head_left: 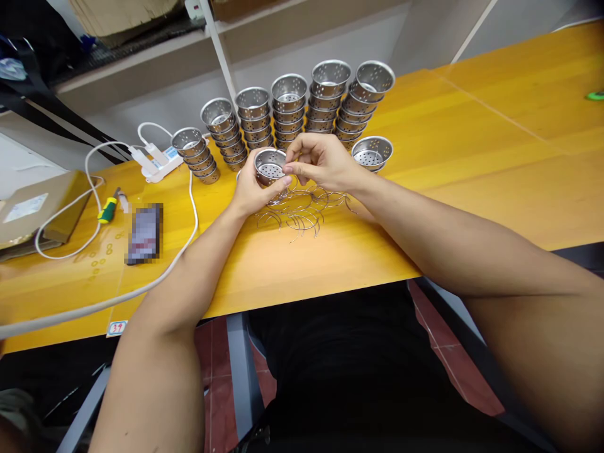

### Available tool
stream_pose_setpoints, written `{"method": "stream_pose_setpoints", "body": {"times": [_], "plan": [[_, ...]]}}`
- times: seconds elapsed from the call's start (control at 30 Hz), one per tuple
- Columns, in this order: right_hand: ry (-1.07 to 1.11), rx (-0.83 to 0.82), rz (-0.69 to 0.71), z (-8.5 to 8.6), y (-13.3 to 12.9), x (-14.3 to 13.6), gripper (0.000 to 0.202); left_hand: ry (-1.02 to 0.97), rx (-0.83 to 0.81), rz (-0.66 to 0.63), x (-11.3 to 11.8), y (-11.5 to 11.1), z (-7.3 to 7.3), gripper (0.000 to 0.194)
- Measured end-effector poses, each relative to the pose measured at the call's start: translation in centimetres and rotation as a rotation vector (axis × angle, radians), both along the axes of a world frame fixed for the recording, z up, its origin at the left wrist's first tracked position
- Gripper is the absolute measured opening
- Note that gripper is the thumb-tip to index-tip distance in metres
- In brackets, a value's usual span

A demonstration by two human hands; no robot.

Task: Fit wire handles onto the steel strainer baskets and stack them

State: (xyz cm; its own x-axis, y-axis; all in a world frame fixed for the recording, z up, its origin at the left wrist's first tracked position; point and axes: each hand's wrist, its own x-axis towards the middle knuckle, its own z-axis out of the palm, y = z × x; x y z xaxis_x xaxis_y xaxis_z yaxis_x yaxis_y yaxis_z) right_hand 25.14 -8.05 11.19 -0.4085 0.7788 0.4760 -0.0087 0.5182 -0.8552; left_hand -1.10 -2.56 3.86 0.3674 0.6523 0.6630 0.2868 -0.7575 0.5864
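Note:
My left hand (pixel 253 189) is wrapped round a perforated metal cup (pixel 270 165), its mouth tilted up toward me. Over the cup's right rim, my right hand (pixel 317 162) has thumb and fingertips pinched together; what sits between them is too small to make out. Below both hands lies a loose heap of thin curved wires (pixel 302 217) on the table. Just right of my right hand stands a separate perforated cup (pixel 372 151) with a thin wire showing inside it. Behind my hands rise several stacks of the same perforated cups (pixel 289 94), their lower parts partly hidden.
A white power strip (pixel 160 165) with plugs stands left of the stacks, its cable crossing the yellow table (pixel 472 189) beside my left forearm. A pixelated dark object (pixel 144 234), a green-and-yellow screwdriver (pixel 108 209), small rings (pixel 101 261) and a cardboard box (pixel 42 211) lie left.

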Motion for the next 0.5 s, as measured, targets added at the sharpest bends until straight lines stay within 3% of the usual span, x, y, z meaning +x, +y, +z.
{"method": "stream_pose_setpoints", "body": {"times": [0.13, 0.27, 0.5], "plan": [[0.036, -0.029, -0.043, 0.2, -0.7, -0.3, 0.089, 0.005, 0.026, -0.017, 0.5, -0.5, 0.3, 0.111], [0.087, -0.011, -0.031, -0.3, -0.4, -0.7, 0.088, 0.023, 0.079, -0.049, 0.4, 0.1, -0.8, 0.118], [0.084, 0.039, -0.027, -1.0, 0.3, -0.6, 0.077, 0.031, 0.128, -0.099, 0.2, 1.2, -1.9, 0.105]]}}
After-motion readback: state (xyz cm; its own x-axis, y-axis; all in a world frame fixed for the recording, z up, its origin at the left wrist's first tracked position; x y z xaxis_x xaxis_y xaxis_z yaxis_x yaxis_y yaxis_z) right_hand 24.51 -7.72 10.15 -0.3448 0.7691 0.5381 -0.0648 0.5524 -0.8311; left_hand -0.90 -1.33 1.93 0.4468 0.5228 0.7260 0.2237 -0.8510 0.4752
